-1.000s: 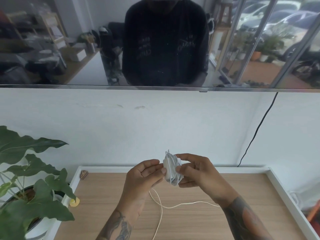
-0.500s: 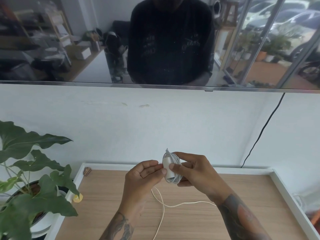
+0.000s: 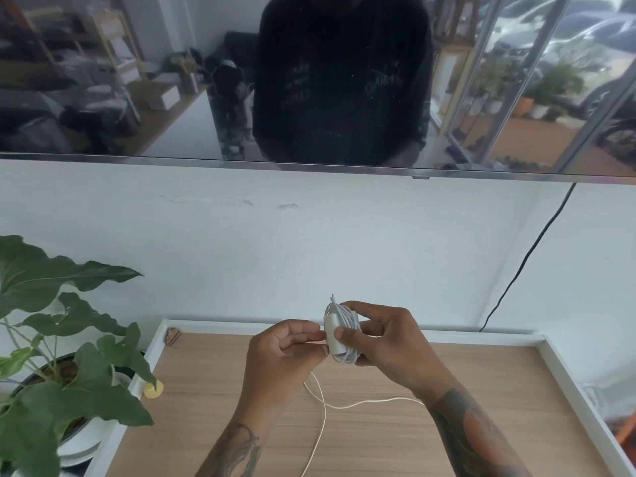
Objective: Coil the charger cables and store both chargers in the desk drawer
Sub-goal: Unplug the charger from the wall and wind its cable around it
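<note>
A white charger (image 3: 339, 333) with its cable wound around it is held upright above the wooden desk (image 3: 378, 442). My right hand (image 3: 389, 342) grips it from the right, thumb across the front. My left hand (image 3: 285, 356) is at its left side, fingertips pinching the cable against the brick. The loose white cable (image 3: 330, 404) trails from under my left hand down over the desk towards the near edge, with a branch running right under my right wrist. No second charger and no drawer are in view.
The desk has a raised white rim (image 3: 568, 370). A potted plant (image 3: 58, 346) stands off its left side, with a small yellow object (image 3: 152, 390) by the rim. A black wire (image 3: 526, 256) hangs down the wall at right. A dark reflective screen (image 3: 309, 80) is mounted above.
The hands and charger have stayed in nearly the same place. The left fingertips have closed in on the charger's left side. The view has tilted slightly.
</note>
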